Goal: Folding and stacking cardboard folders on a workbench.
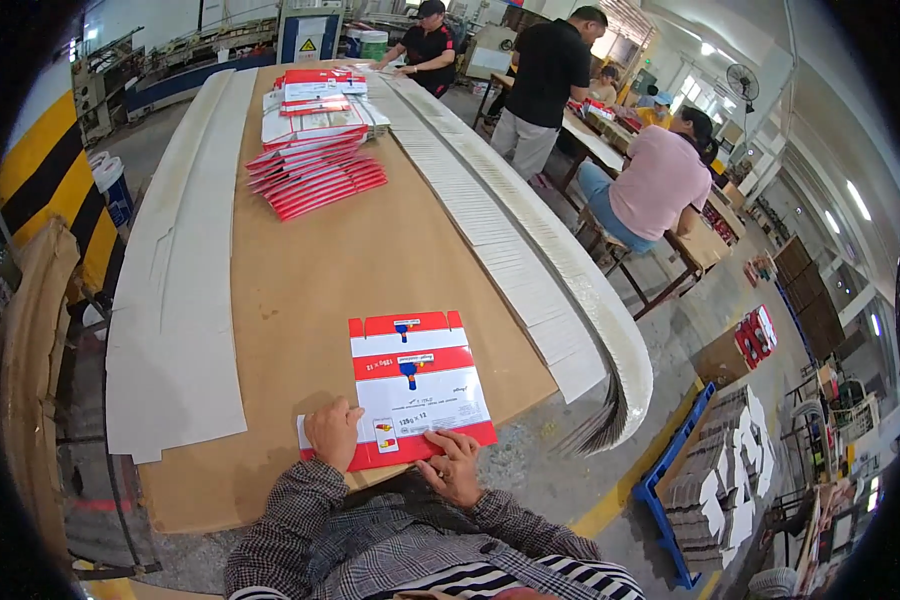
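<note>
A flat red and white printed carton blank [425, 392] lies at the near end of the brown-covered table, its slotted flaps pointing away from me. My left hand [333, 432] is curled closed at its left edge, over the small white side flap. At the near right edge, my right hand [452, 467] rests with its fingers stretched over the red border and its thumb apart, close to the table edge. Whatever lies beneath my left fingers is hidden.
Farther up the brown table top [330, 270] is a stack of red and white cartons [315, 172]. Long rows of overlapping white sheets flank it, left [185, 260] and right [490, 220]. A co-worker [428, 48] stands at the far end. Right of the table sits a blue pallet [670, 480] with stacked card.
</note>
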Demonstrator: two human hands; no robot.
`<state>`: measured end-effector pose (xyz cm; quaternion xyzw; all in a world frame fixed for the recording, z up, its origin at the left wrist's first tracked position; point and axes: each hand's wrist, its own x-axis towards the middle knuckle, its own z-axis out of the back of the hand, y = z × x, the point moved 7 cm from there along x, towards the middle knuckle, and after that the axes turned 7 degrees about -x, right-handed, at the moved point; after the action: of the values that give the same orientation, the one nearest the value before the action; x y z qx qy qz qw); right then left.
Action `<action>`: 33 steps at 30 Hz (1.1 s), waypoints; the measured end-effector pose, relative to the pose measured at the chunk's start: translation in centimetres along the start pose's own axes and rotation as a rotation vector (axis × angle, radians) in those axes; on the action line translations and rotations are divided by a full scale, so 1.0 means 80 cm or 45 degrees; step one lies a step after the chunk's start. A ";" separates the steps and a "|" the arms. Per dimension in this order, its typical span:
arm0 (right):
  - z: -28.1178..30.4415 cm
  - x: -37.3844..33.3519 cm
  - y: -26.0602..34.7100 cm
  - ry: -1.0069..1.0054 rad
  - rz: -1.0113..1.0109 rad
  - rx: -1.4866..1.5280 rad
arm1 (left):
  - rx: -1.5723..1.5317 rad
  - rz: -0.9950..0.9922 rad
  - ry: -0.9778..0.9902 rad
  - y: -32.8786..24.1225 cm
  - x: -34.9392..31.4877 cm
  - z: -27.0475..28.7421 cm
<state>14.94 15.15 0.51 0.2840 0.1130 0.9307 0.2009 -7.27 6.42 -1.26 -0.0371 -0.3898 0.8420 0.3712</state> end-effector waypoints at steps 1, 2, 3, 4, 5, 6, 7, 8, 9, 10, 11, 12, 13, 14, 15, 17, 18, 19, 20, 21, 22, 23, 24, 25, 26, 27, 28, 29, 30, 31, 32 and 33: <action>0.001 0.002 0.004 0.037 -0.002 0.007 | 0.024 0.051 -0.005 0.004 0.001 0.000; 0.005 0.002 0.010 0.036 0.008 0.011 | 0.027 0.055 -0.015 0.006 0.000 0.001; 0.011 0.004 0.017 -0.006 0.032 0.062 | 0.039 0.051 -0.039 0.007 0.000 0.002; 0.015 0.005 0.022 -0.046 0.057 0.116 | 0.053 0.051 -0.065 0.010 -0.001 0.004; 0.012 -0.007 0.028 -0.043 0.077 0.125 | 0.057 0.061 -0.084 0.013 -0.004 0.005; 0.003 -0.035 0.031 0.044 0.063 0.270 | 0.023 0.030 -0.078 0.010 -0.008 0.001; -0.007 -0.056 0.036 0.135 0.046 0.414 | -0.012 -0.001 -0.071 0.009 -0.013 -0.004; -0.013 -0.066 0.044 0.143 0.067 0.423 | -0.100 0.050 0.008 0.017 -0.023 -0.014; -0.053 -0.092 0.010 0.423 -0.740 1.095 | -0.244 0.088 0.100 0.007 -0.036 -0.020; -0.090 -0.130 0.018 0.710 -1.584 1.721 | -0.383 0.132 0.188 -0.004 -0.054 -0.022; -0.093 -0.126 0.026 0.736 -1.574 1.717 | -0.339 -0.052 0.111 -0.022 -0.073 -0.021; -0.081 -0.104 0.031 0.407 -1.513 1.867 | -0.331 -0.082 0.158 -0.031 -0.092 -0.028; -0.071 -0.089 0.028 0.065 -1.441 1.996 | -0.412 -0.172 0.174 -0.048 -0.105 -0.030; -0.079 -0.091 0.004 -0.151 -1.331 1.737 | -0.569 -0.175 0.218 -0.058 -0.116 -0.036; -0.083 -0.086 0.001 -0.125 -1.331 1.744 | -0.716 -0.164 0.251 -0.057 -0.123 -0.033; -0.064 -0.055 -0.016 0.017 -1.040 1.457 | -1.189 0.178 0.328 -0.047 -0.121 -0.011; -0.058 -0.039 -0.031 0.047 -1.035 1.459 | -1.665 0.515 0.397 -0.041 -0.125 -0.009; -0.051 -0.017 -0.049 0.116 -1.003 1.402 | -1.670 0.532 0.369 -0.032 -0.122 0.003; -0.045 0.004 -0.066 0.196 -0.970 1.351 | -1.545 0.523 0.230 -0.010 -0.122 0.026; -0.042 0.024 -0.080 0.288 -1.041 1.434 | -1.410 0.523 0.073 0.016 -0.124 0.055; -0.037 0.048 -0.103 0.382 -1.105 1.506 | -1.407 0.550 0.010 0.032 -0.122 0.078; -0.037 0.041 -0.167 0.545 -1.252 1.449 | -1.058 0.423 -0.086 0.033 -0.108 0.107; -0.031 0.073 -0.171 0.539 -1.204 1.529 | -0.703 0.328 -0.189 0.047 -0.102 0.132; -0.035 0.105 -0.177 0.595 -1.156 1.566 | -0.554 0.333 -0.268 0.072 -0.108 0.146; -0.042 0.138 -0.181 0.750 -1.118 1.514 | -0.405 0.338 -0.339 0.094 -0.116 0.157; -0.049 0.173 -0.180 0.892 -1.082 1.460 | -0.406 0.361 -0.363 0.112 -0.123 0.166; -0.063 0.201 -0.193 0.915 -1.078 1.448 | -0.264 0.283 -0.393 0.117 -0.131 0.176; -0.088 0.228 -0.207 1.001 -1.026 1.432 | -0.121 0.205 -0.417 0.114 -0.135 0.181; -0.115 0.261 -0.217 1.086 -0.972 1.417 | -0.122 0.224 -0.427 0.114 -0.133 0.184; -0.140 0.306 -0.219 1.069 -0.769 1.275 | -0.154 0.286 -0.363 0.112 -0.133 0.182; -0.163 0.343 -0.254 1.009 -0.768 0.993 | -0.187 0.344 -0.296 0.113 -0.132 0.177; -0.196 0.364 -0.305 0.769 -0.986 1.264 | -0.194 0.356 -0.287 0.117 -0.126 0.173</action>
<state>-8.55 48.20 -6.09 0.0102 0.6690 0.6687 0.3243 -10.43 -12.79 -0.32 -0.0243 -0.4827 0.8522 0.2006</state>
